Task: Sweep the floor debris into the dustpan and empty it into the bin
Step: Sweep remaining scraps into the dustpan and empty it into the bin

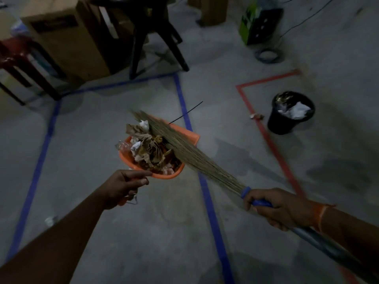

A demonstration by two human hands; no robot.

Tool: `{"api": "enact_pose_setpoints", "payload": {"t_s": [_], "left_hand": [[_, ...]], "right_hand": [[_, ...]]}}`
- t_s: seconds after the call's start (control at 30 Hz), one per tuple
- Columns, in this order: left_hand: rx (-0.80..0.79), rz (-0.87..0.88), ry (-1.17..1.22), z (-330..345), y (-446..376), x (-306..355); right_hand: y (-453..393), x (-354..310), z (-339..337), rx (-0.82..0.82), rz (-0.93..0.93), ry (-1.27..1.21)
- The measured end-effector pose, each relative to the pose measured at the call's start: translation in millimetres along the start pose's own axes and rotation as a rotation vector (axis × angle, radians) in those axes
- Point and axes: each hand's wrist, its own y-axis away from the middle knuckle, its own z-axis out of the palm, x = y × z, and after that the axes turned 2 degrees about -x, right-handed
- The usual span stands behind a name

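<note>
My left hand (125, 186) grips the handle of an orange dustpan (190, 136), held up off the floor and heaped with crumpled paper and dry leaves (147, 149). My right hand (276, 209) holds a broom by its blue handle collar; the straw bristles (184, 148) lie across the pan's right side, pressing on the pile. A black bin (291, 113) with white paper inside stands on the floor to the right, beyond a red tape line. One small scrap (256, 116) lies by the bin, another scrap (50, 220) near my left forearm.
Blue tape (207, 193) outlines a rectangle on the grey concrete floor; red tape (272, 144) marks another zone at right. Cardboard boxes (67, 37), a dark chair (151, 33) and a red stool (18, 58) stand at the back left. A green box (260, 23) and coiled cable (268, 55) sit back right.
</note>
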Motion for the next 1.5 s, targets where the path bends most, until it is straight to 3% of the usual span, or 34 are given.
{"api": "enact_pose_setpoints", "payload": {"t_s": [0.23,0.47,0.83,1.23,1.5], "left_hand": [[-0.131,0.017,-0.081,122.7,-111.1,78.8],[-0.279,-0.005,-0.172,240.9,-258.7,135.2],[-0.377,-0.069,-0.254,405.5,-426.1,182.5],[-0.303,-0.194,-0.307,515.5,-548.7,229.1],[-0.281,-0.261,-0.357,547.0,-589.0,252.3]], "right_hand": [[53.3,78.2,-112.8,0.097,0.005,-0.051],[68.0,163.0,-233.5,0.178,0.094,0.078],[55.9,307.7,-354.5,0.220,0.190,-0.203],[12.2,428.2,-498.5,0.183,0.207,-0.339],[-6.4,466.8,-546.0,0.172,0.191,-0.352]]}}
